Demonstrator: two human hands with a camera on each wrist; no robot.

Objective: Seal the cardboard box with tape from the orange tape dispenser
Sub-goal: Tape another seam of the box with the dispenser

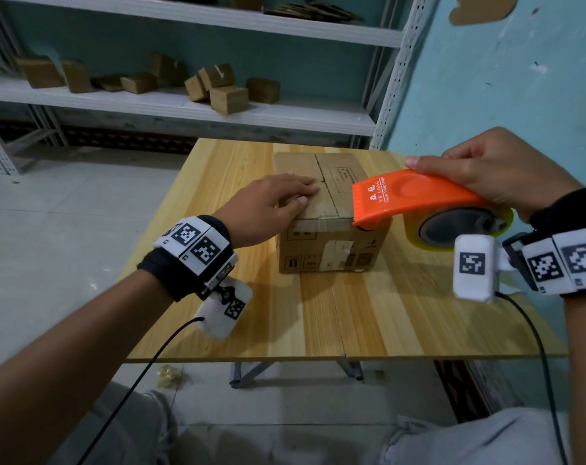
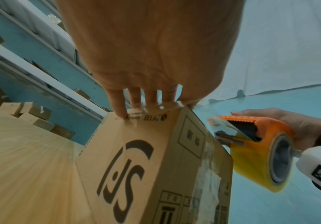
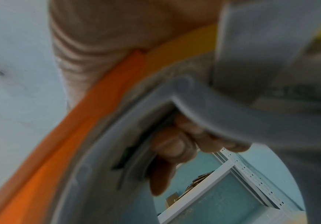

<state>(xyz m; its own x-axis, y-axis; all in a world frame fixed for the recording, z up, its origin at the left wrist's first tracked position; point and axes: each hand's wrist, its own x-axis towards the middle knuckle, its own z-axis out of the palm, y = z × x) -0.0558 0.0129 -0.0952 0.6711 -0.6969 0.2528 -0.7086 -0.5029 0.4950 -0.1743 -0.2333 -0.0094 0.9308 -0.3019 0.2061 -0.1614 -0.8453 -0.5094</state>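
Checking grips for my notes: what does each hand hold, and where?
The right hand grips the orange tape dispenser over its top, fingers through the roll's core. The left hand holds nothing, resting flat on the cardboard box.

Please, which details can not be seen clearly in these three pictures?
- Top seam of the cardboard box: head view, partly covered by the left hand and the orange tape dispenser.
- Right hand grip: right wrist view, blurred.
- Small print on the box: too small.

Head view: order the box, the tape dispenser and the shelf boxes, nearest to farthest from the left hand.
1. Box: under the left hand, touching.
2. Tape dispenser: to the right, at the box's near right corner.
3. Shelf boxes: behind the table.
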